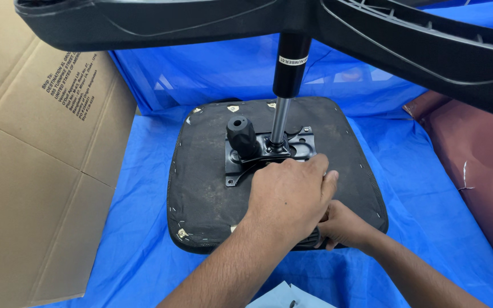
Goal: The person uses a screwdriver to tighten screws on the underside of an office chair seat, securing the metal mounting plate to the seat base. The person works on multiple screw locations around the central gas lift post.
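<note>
A: What do the fingers (320,171) of the left hand (289,197) show?

B: They lie curled, palm down, over the near edge of the black metal mounting plate (269,151); whether they pinch anything beneath cannot be told, as the hand hides its own grip.

A: And the right hand (343,228)?

B: It sits just under the left wrist, fingers closed on the near rim of the upturned seat cushion (212,188).

A: Where does the cushion rest?

B: It lies flat, underside up, at the middle of a blue plastic sheet (406,188). The plate is fixed at its centre, with a black knob (242,136) on the left.

A: What rises from the plate?

B: A gas-lift column (285,85), chrome below and black above, upright, meeting the black star-shaped chair base (144,23) that spans the top of the view.

A: And the surroundings?

B: Flattened brown cardboard (35,171) lies left; a maroon padded piece (480,171) lies right; a pale blue paper (283,295) sits at the bottom edge.
</note>
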